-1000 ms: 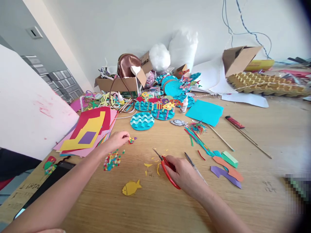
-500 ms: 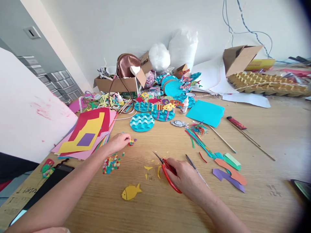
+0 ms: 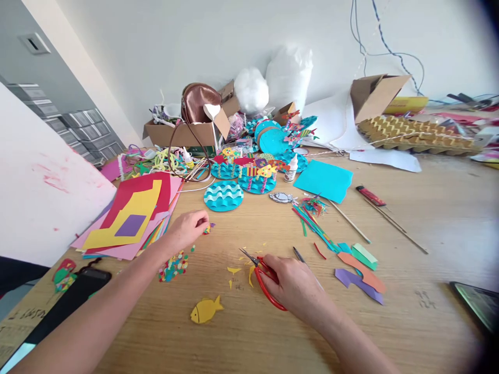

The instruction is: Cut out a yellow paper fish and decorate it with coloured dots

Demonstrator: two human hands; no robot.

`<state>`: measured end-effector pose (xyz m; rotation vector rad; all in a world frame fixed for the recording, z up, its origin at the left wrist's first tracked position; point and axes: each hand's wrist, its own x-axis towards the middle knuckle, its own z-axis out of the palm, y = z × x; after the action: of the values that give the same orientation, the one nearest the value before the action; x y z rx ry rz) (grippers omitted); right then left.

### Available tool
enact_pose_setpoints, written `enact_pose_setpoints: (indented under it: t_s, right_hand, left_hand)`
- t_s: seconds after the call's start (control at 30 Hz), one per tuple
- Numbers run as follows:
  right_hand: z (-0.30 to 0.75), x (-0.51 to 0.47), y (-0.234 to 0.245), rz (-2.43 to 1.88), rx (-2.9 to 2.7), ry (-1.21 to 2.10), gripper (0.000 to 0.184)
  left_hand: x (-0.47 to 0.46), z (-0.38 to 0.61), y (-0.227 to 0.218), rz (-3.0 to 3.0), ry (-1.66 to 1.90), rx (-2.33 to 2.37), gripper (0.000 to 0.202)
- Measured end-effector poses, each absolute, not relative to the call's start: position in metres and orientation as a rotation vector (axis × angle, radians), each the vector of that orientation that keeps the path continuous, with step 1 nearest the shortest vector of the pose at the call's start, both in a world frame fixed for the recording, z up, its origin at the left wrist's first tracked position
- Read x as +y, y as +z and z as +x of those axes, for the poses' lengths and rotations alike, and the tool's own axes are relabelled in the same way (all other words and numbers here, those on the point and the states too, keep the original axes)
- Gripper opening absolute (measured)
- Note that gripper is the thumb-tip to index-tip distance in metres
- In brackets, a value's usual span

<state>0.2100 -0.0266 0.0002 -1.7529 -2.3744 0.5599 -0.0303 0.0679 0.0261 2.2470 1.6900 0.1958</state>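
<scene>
My right hand (image 3: 294, 280) is closed around the red handles of a pair of scissors (image 3: 268, 298); the blades point away to the left and are slightly apart. Below the tips lie yellow paper offcuts (image 3: 234, 270). My left hand (image 3: 189, 227) is farther off on the table, its fingers curled together at a small heap of coloured paper bits (image 3: 207, 230); the fingertips hide what they pinch, if anything. Between my forearms a yellow paper fish (image 3: 206, 310) lies flat. Coloured paper dots (image 3: 173, 266) are scattered beside my left forearm.
Left is a stack of coloured sheets (image 3: 105, 238). Blue wave discs (image 3: 223, 203), a glue bottle (image 3: 290, 169) and a blue sheet (image 3: 325, 182) lie ahead. A pen (image 3: 298, 253) is beside my right hand, with paper strips (image 3: 317, 228) beyond. A black phone (image 3: 88, 284) lies near left.
The view has turned slightly, so the table's things appear a little farther left. Both hands stay in nearly the same places, the scissors still in my right hand.
</scene>
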Motion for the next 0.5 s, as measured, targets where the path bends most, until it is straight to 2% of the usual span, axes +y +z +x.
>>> enact_pose_setpoints:
  t_s: [0.23,0.5]
  right_hand:
    - [0.208,-0.035,0.005,-1.704,-2.558,0.33,0.02]
    - [0.22,-0.036,0.027,-1.641,-2.616,0.24,0.019]
  left_hand:
    - [0.013,0.022,0.027,2.321,0.41,1.102,0.008]
    - [0.032,0.015,0.01,2.077,0.233,1.193,0.007]
